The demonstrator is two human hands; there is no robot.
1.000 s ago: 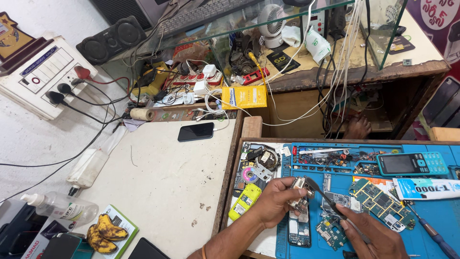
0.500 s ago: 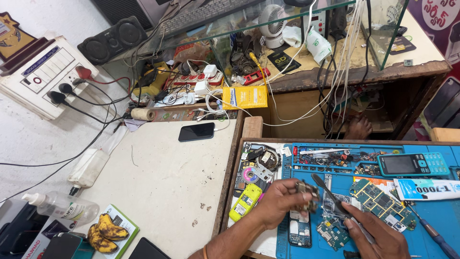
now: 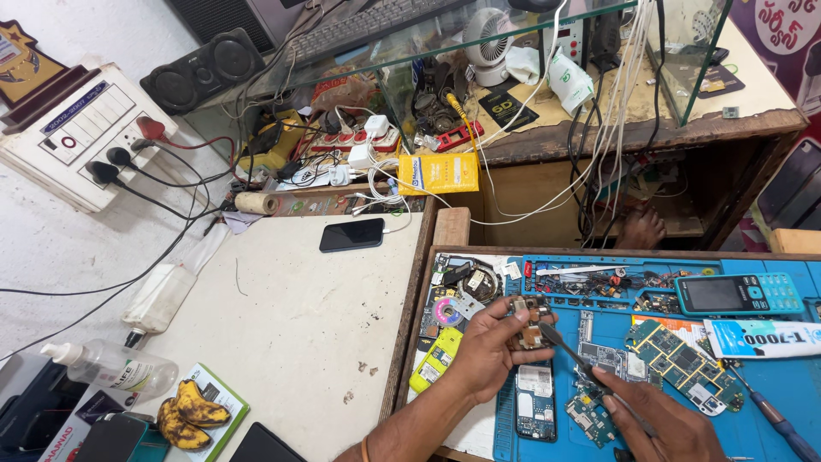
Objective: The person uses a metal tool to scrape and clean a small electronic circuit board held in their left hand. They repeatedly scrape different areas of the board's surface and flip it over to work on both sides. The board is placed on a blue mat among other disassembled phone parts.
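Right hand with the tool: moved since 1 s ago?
Yes. The right hand has slid left toward the left hand, judged against the green circuit board; its tool tip now meets the small part held there.

blue work mat, green circuit boards, yellow packet, black phone.

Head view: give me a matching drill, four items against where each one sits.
Items:
1. black phone
2. bananas
3. small circuit board
4. keypad phone

Places:
A. held in the left hand
B. on the blue mat, upper right
C. face-down on the white table, near the cables
D. lower left, on a green-edged booklet

Pairs: 1-C, 2-D, 3-A, 4-B
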